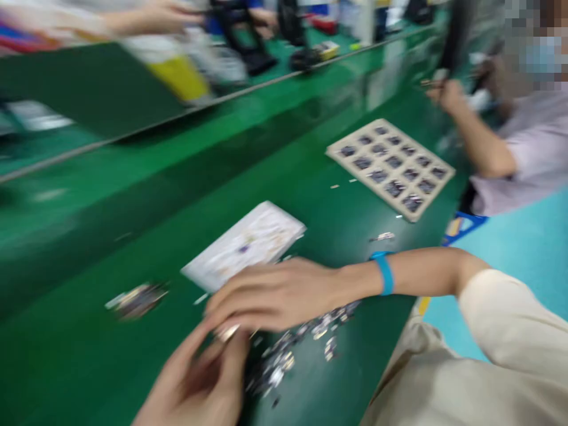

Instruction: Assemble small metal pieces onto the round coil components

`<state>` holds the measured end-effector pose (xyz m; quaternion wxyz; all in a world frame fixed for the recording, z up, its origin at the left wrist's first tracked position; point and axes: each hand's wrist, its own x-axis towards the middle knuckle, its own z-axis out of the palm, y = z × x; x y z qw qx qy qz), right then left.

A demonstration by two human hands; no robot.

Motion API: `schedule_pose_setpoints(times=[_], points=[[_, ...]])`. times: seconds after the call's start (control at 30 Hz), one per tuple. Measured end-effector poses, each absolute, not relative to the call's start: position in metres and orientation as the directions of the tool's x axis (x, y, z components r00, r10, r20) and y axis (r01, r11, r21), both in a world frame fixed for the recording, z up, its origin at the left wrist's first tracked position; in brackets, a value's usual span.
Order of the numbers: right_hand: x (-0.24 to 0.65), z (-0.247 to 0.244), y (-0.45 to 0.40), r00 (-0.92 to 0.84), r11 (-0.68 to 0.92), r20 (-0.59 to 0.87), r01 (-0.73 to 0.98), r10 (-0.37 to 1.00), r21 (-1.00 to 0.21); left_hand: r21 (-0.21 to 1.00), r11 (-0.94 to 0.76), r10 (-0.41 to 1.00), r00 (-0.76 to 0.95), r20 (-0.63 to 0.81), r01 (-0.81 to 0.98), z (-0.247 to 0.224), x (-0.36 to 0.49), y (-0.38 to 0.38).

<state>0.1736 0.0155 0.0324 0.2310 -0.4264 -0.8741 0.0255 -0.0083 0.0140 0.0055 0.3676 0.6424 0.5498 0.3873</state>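
My left hand (199, 376) is closed in a pinch low in the view, with a small shiny metal-looking part (228, 332) at its fingertips. Over those fingertips reaches my right hand (279, 293), fingers bent and pressed together; whatever they grip is hidden and blurred. A blue band (384, 273) circles the right wrist. Beneath and beside the right hand, a loose pile of small dark and silvery parts (284, 355) spreads over the green table (71, 361). Just beyond this hand lies a white tray or packet (248, 239) with blurred marks on it.
A beige tray (374, 180) with rows of dark parts in its compartments lies farther back. Left of my hands sits a small blurred cluster of parts (139, 300). A raised shelf (284, 77) runs along the back. A co-worker (519, 148) sits at the right; another person's hand (164, 16) shows beyond the shelf.
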Motion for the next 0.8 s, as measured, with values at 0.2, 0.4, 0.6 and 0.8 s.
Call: schedule_pose_setpoints(times=[0.2, 0.4, 0.6, 0.8], points=[[0.174, 0.014, 0.012, -0.325, 0.663, 0.584, 0.468, 0.744, -0.584, 0.990, -0.028, 0.996, 0.090, 0.015, 0.140, 0.009, -0.017, 0.004], [0.175, 0.021, 0.005, -0.510, 0.759, 0.563, 0.410, 0.651, -0.506, 0.999, 0.021, 0.983, 0.183, -0.029, 0.042, 0.002, -0.020, -0.004], [0.178, 0.014, 0.008, -0.424, 0.641, 0.481, 0.506, 0.767, -0.576, 0.999, 0.041, 0.994, 0.100, -0.040, -0.013, 0.005, -0.021, 0.000], [0.179, 0.014, 0.006, -0.351, 0.543, 0.415, 0.517, 0.840, -0.662, 1.000, 0.025, 0.998, 0.066, -0.024, -0.010, 0.003, -0.019, 0.001]])
